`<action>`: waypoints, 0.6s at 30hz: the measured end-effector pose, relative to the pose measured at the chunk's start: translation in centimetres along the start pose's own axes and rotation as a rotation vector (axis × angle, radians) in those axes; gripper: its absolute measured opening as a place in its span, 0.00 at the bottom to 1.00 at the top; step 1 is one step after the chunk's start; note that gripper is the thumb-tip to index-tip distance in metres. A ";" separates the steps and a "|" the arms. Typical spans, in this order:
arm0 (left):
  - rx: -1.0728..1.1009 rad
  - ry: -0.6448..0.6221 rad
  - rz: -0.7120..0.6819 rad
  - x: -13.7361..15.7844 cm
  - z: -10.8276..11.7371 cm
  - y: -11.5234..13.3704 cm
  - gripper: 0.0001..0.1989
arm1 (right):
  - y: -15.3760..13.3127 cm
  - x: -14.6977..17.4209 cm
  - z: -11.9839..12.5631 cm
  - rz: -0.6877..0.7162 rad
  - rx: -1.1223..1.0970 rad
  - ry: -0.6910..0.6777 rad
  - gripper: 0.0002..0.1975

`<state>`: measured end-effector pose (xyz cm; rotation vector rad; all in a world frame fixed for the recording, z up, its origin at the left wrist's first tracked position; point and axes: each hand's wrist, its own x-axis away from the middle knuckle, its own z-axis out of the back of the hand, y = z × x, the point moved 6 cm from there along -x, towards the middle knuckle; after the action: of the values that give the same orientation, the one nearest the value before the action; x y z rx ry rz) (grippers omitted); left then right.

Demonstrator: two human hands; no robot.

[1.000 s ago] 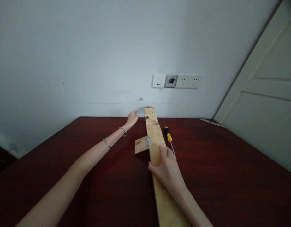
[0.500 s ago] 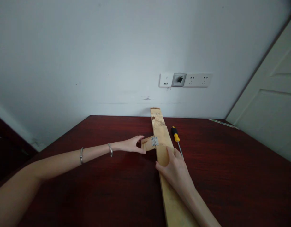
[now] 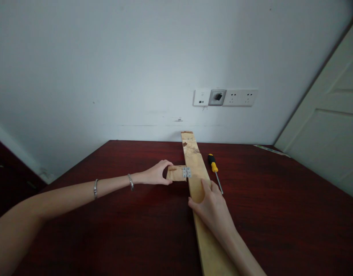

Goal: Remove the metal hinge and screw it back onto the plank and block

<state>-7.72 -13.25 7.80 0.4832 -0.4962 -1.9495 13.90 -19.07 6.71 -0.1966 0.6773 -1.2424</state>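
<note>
A long pale wooden board (image 3: pixel 193 163) runs from near me toward the wall, over a dark red table. On its left edge a metal hinge (image 3: pixel 187 172) joins it to a short wooden block (image 3: pixel 175 173), which sticks out to the left. My left hand (image 3: pixel 157 173) grips the block's outer end between thumb and fingers. My right hand (image 3: pixel 215 207) lies across the board nearer to me, its thumb at the left edge and fingers at the right, clasping it.
A yellow and black screwdriver (image 3: pixel 213 164) lies just right of the board. Behind the dark red table (image 3: pixel 265 191) rises a white wall with a row of sockets (image 3: pixel 225 97). A pale panelled door (image 3: pixel 331 103) stands at the right.
My left hand has drawn back slightly left with the block, which now lies flatter and squarer to the board. The board's far end has shifted slightly left. My right hand stays in place.
</note>
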 end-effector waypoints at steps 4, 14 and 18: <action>-0.022 -0.020 -0.115 -0.1 1.3 1.1 0.26 | 0.1 0.0 -0.1 -0.017 -0.015 -0.014 0.20; 0.028 0.110 -0.240 -1.1 3.3 3.5 0.38 | 0.5 -0.2 -0.2 -0.050 -0.062 -0.018 0.20; 0.188 0.147 -0.267 -2.7 3.1 5.1 0.39 | 0.7 -0.2 -0.3 -0.054 -0.069 -0.030 0.15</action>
<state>-4.51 -12.43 13.41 0.8426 -0.5451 -2.1108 14.25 -18.63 6.25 -0.2915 0.6932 -1.2663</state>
